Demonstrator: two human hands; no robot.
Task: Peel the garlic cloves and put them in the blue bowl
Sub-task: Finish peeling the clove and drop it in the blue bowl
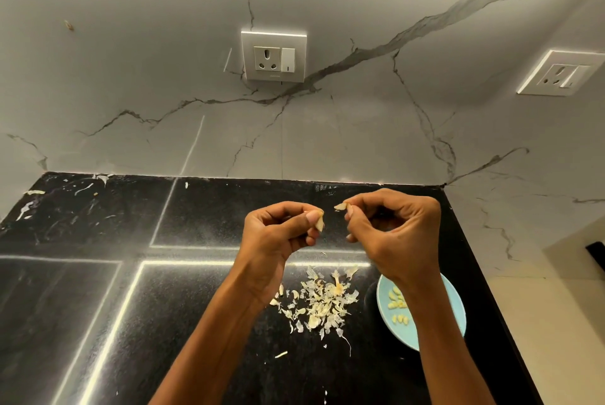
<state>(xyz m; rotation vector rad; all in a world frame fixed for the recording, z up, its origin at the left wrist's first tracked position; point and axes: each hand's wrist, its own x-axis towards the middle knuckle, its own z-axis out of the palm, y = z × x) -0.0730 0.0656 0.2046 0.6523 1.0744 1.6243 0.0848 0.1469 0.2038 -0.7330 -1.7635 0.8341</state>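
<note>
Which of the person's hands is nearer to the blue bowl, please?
The right. The right hand is raised above the blue bowl, its forearm crossing the rim. The left hand is off to the bowl's left, above the pile of garlic skins.

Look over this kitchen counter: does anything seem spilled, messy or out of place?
Yes. Papery garlic skins lie heaped loose on the black counter beside the blue bowl, with stray flakes scattered towards the back left corner. Otherwise nothing stands out.

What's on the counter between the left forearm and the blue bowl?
In the head view, a heap of garlic skins lies on the black counter between the left forearm and the blue bowl.
</note>
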